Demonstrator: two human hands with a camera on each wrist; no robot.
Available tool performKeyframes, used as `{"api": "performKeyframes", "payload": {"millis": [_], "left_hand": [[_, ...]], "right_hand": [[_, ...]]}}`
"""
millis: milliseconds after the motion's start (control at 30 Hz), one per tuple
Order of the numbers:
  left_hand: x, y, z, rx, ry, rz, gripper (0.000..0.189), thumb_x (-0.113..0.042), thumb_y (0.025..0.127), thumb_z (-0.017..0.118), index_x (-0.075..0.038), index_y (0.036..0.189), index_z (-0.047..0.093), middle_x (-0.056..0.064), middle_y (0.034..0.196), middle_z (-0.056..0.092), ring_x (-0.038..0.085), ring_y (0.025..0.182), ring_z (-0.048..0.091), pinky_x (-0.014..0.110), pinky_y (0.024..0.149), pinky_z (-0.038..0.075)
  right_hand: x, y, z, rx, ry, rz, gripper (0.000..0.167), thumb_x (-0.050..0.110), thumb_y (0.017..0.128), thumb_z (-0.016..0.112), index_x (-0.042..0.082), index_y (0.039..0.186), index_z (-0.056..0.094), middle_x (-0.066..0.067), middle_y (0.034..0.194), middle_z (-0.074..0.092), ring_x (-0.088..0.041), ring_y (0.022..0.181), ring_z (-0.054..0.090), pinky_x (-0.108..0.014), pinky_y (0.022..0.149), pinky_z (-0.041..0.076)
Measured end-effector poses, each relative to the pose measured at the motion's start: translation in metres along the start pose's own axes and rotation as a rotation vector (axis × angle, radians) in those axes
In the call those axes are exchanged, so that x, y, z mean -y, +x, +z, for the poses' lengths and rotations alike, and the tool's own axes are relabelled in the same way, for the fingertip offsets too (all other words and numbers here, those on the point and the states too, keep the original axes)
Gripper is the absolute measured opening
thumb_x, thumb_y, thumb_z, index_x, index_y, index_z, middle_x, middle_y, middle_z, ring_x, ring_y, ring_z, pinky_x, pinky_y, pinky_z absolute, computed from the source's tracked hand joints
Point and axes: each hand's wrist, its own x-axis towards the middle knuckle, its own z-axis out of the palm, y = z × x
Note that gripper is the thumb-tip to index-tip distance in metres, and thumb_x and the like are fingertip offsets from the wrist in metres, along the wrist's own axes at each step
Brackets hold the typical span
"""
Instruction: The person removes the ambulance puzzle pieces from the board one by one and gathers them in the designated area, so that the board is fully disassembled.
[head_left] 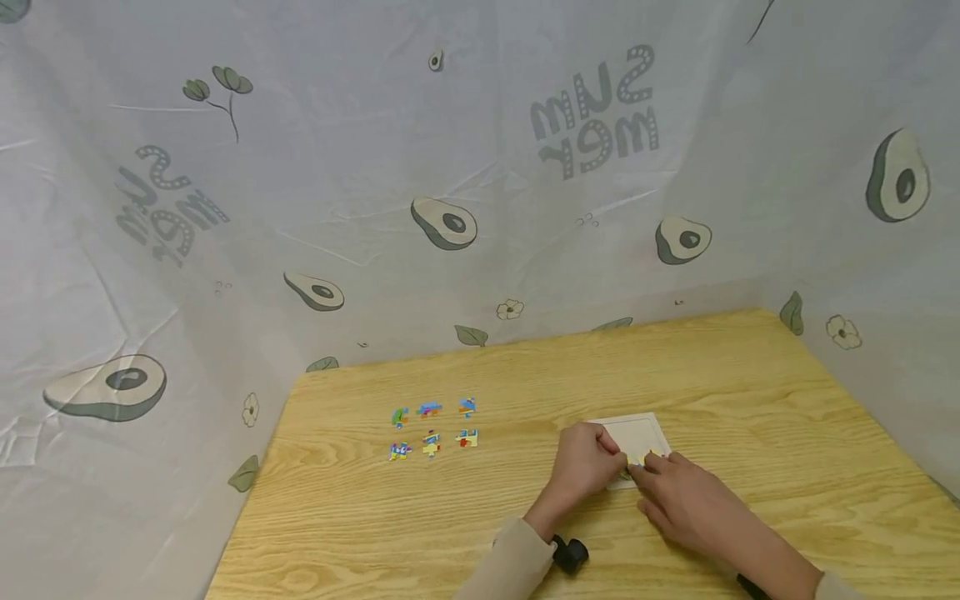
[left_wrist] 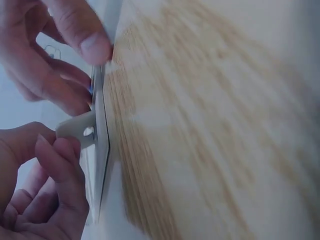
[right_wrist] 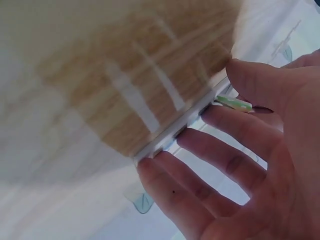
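Note:
A white puzzle tray (head_left: 633, 432) with a thin inner outline lies on the table, with a few colourful pieces (head_left: 639, 459) along its near side. My left hand (head_left: 583, 461) is over the tray's left part and pinches a puzzle piece (left_wrist: 79, 128) between thumb and fingertips. The piece stands tilted up from the tray, its pale back showing in the left wrist view; a green printed face (right_wrist: 235, 103) shows in the right wrist view. My right hand (head_left: 693, 507) rests its extended fingertips (right_wrist: 192, 135) on pieces along the tray's near edge, partly hiding them.
Several loose puzzle pieces lie in two rows at the left of the wooden table (head_left: 517, 383), among them a yellow piece (head_left: 431, 449) and a blue-topped piece (head_left: 467, 407). A printed cloth (head_left: 360, 250) hangs behind and beside the table.

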Motion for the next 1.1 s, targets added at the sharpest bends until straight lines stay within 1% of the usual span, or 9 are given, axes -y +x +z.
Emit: {"api": "performKeyframes", "payload": {"millis": [67, 167, 300, 400, 467, 567, 767, 933, 1100], "left_hand": [[-0.004, 0.000, 0.001, -0.028, 0.039, 0.010, 0.021, -0.002, 0.082, 0.079, -0.013, 0.066, 0.071, -0.008, 0.058, 0.063, -0.002, 0.048, 0.048, 0.015, 0.046, 0.042], [-0.015, -0.002, 0.002, -0.071, 0.066, 0.017, 0.021, -0.001, 0.079, 0.080, -0.013, 0.064, 0.071, -0.008, 0.058, 0.065, -0.004, 0.048, 0.048, 0.013, 0.046, 0.041], [-0.040, -0.005, -0.004, -0.084, 0.034, 0.079, 0.019, -0.005, 0.082, 0.081, -0.014, 0.069, 0.071, -0.007, 0.062, 0.069, -0.007, 0.049, 0.049, 0.012, 0.047, 0.044], [-0.053, -0.009, -0.015, -0.075, 0.020, 0.128, 0.016, -0.008, 0.087, 0.079, -0.013, 0.076, 0.070, -0.007, 0.065, 0.070, -0.008, 0.051, 0.052, 0.012, 0.049, 0.046], [-0.052, -0.009, -0.023, -0.070, 0.013, 0.139, 0.013, -0.007, 0.090, 0.078, -0.012, 0.080, 0.071, -0.005, 0.069, 0.072, -0.009, 0.054, 0.055, 0.012, 0.051, 0.046], [-0.040, -0.009, -0.035, -0.055, -0.007, 0.119, 0.010, -0.011, 0.094, 0.079, -0.009, 0.085, 0.074, -0.001, 0.073, 0.076, -0.005, 0.058, 0.062, 0.012, 0.054, 0.049], [-0.002, -0.013, -0.065, -0.042, -0.159, 0.035, 0.009, -0.012, 0.096, 0.077, -0.003, 0.098, 0.079, 0.007, 0.085, 0.079, 0.028, 0.071, 0.078, 0.022, 0.058, 0.059], [0.025, -0.022, -0.093, -0.026, -0.201, -0.013, 0.013, -0.009, 0.098, 0.074, -0.001, 0.106, 0.079, 0.011, 0.091, 0.079, 0.033, 0.078, 0.079, 0.036, 0.067, 0.064], [0.049, -0.033, -0.121, -0.019, -0.217, -0.044, 0.016, -0.008, 0.098, 0.072, -0.001, 0.111, 0.079, 0.014, 0.096, 0.078, 0.038, 0.085, 0.078, 0.043, 0.074, 0.065]], "right_hand": [[0.000, 0.002, -0.001, -0.006, -0.020, -0.008, 0.036, 0.028, 0.091, 0.081, 0.008, 0.120, 0.077, -0.010, 0.111, 0.072, -0.025, 0.085, 0.065, -0.038, 0.069, 0.057], [0.000, 0.005, -0.003, -0.019, -0.039, -0.011, 0.026, 0.028, 0.090, 0.081, 0.009, 0.107, 0.078, -0.011, 0.109, 0.074, -0.026, 0.082, 0.064, -0.040, 0.069, 0.057], [-0.003, 0.009, -0.006, -0.034, -0.056, 0.005, 0.015, 0.029, 0.087, 0.083, 0.017, 0.091, 0.075, -0.006, 0.102, 0.074, -0.023, 0.076, 0.060, -0.038, 0.065, 0.054], [-0.007, 0.010, -0.008, -0.029, -0.071, -0.004, 0.022, 0.031, 0.086, 0.085, 0.015, 0.098, 0.077, -0.006, 0.102, 0.073, -0.023, 0.076, 0.059, -0.038, 0.066, 0.053], [-0.008, 0.009, -0.009, -0.017, -0.075, -0.009, 0.030, 0.033, 0.087, 0.084, 0.011, 0.106, 0.078, -0.008, 0.105, 0.073, -0.024, 0.078, 0.062, -0.039, 0.069, 0.056], [-0.009, 0.007, -0.010, 0.009, -0.062, -0.003, 0.040, 0.034, 0.089, 0.083, 0.006, 0.116, 0.078, -0.012, 0.111, 0.073, -0.027, 0.085, 0.066, -0.041, 0.073, 0.059], [-0.006, 0.006, -0.008, 0.027, -0.019, 0.020, 0.041, 0.033, 0.090, 0.082, 0.005, 0.120, 0.077, -0.015, 0.116, 0.073, -0.029, 0.091, 0.067, -0.043, 0.076, 0.060], [-0.003, 0.005, -0.005, 0.017, -0.017, 0.026, 0.041, 0.033, 0.089, 0.082, 0.005, 0.120, 0.078, -0.013, 0.116, 0.073, -0.029, 0.091, 0.067, -0.042, 0.076, 0.060], [0.003, 0.004, -0.002, 0.010, -0.002, 0.027, 0.042, 0.032, 0.090, 0.081, 0.005, 0.121, 0.077, -0.012, 0.118, 0.072, -0.026, 0.092, 0.066, -0.040, 0.074, 0.060]]}}
